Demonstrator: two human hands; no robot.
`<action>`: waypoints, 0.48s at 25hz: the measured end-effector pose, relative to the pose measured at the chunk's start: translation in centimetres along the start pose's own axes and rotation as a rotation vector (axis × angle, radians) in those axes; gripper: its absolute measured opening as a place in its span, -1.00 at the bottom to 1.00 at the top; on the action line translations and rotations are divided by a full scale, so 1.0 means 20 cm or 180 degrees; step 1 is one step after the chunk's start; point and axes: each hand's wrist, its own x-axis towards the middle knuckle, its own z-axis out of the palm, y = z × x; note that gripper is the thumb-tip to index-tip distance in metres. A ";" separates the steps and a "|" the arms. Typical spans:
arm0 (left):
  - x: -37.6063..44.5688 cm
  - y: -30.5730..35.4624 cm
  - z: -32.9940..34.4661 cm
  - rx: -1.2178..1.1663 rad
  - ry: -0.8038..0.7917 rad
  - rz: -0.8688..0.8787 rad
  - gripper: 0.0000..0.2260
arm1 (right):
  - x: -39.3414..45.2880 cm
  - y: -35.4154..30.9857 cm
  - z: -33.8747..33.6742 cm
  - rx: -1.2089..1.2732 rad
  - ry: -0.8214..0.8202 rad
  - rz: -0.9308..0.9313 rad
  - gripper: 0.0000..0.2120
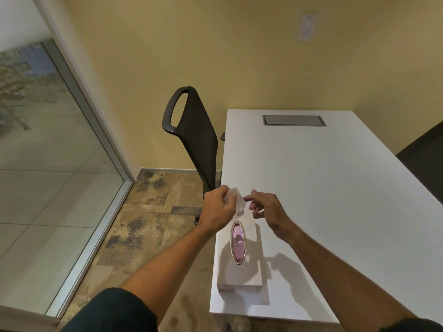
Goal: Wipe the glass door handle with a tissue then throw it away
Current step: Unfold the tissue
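Note:
A white tissue (pixel 237 200) is held above the near left corner of the white table (pixel 335 188). My left hand (pixel 219 208) grips it with curled fingers. My right hand (pixel 267 208) pinches the tissue's right edge between thumb and forefinger. Just below the hands stands a white tissue box (pixel 242 267) with a pink, silver-rimmed oval opening on top. The glass wall (pixel 48 164) with its metal frame runs along the left; no door handle is in view.
A black office chair (pixel 194 133) stands at the table's left side, close behind my hands. A grey cable hatch (pixel 294 120) is set into the far table top. Another dark chair back (pixel 424 164) shows at the right edge. Patterned carpet (pixel 148 224) lies between glass and table.

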 end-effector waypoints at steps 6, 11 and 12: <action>0.06 0.01 -0.05 0.0222 -0.0045 -0.0120 -0.86 | -0.01 -0.02 0.01 -0.0110 -0.0047 -0.0413 -0.85; 0.09 0.01 -0.10 0.0210 -0.0157 -0.0156 -0.80 | 0.04 -0.04 0.01 -0.0521 0.0283 -0.0707 -0.82; 0.09 0.01 -0.11 0.0178 -0.0194 -0.0136 -0.80 | 0.05 -0.05 -0.01 -0.0398 0.0299 -0.0698 -0.86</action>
